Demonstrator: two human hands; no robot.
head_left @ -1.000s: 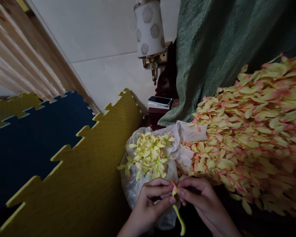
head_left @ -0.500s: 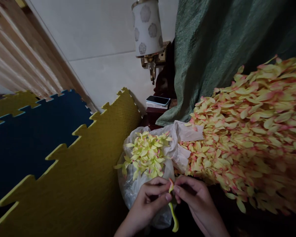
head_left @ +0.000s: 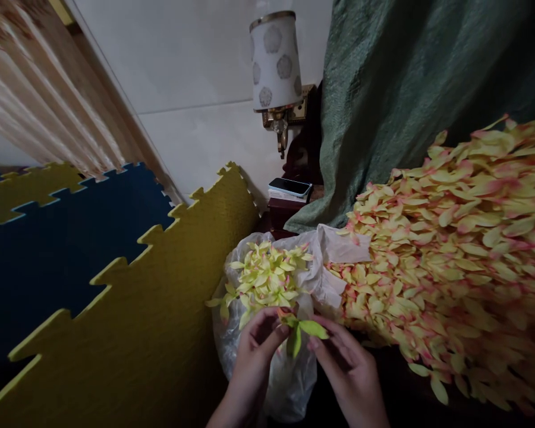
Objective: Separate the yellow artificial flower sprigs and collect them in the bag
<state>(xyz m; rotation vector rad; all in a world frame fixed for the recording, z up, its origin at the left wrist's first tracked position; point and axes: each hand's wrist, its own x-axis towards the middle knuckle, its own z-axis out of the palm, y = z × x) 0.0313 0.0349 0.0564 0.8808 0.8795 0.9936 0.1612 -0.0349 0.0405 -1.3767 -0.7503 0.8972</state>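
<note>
My left hand and my right hand meet low in the middle, fingers pinched together on a small yellow-green artificial flower piece with spread leaf-shaped petals. Right behind the hands stands a clear plastic bag filled with pale yellow-green flower pieces. To the right lies a big heap of yellow petals with pink tips, close beside my right hand.
Yellow and dark blue interlocking foam mats cover the floor on the left. A phone rests on a dark wooden stand, under a wall lamp. A green cloth hangs behind the heap.
The piece hung as a long curled strip between my fingertips; now it shows short spread petals and no hanging strip. Both hands have stayed in place in front of the bag.
</note>
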